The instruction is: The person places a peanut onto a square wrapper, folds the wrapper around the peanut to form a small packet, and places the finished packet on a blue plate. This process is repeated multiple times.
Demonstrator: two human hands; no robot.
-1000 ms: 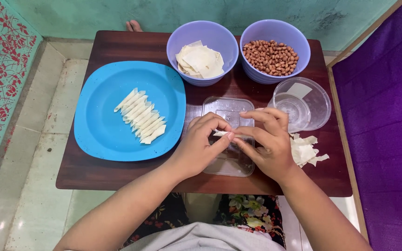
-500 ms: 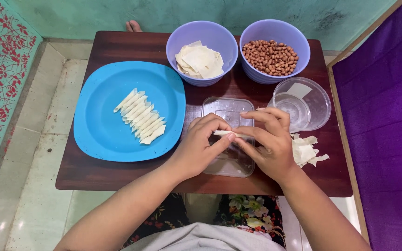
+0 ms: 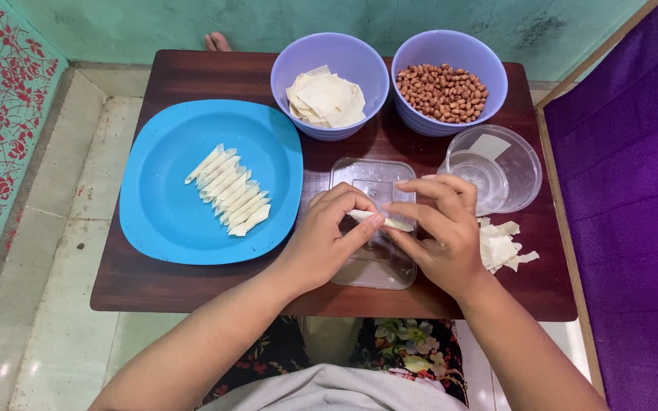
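Observation:
My left hand and my right hand meet over a clear plastic lid and pinch a small pale rolled wrapper between their fingertips. On the blue plate to the left lies a row of several finished pale rolls. A lilac bowl behind my hands holds flat square wrappers. The second lilac bowl is full of peanuts.
A clear round bowl with a little water stands at the right. Torn wrapper scraps lie beside my right hand. Everything rests on a low dark wooden table. A purple mat lies right; a bare foot shows beyond the table.
My fingers have shifted slightly on the wrapper, working it between both hands. Nothing else on the table has moved.

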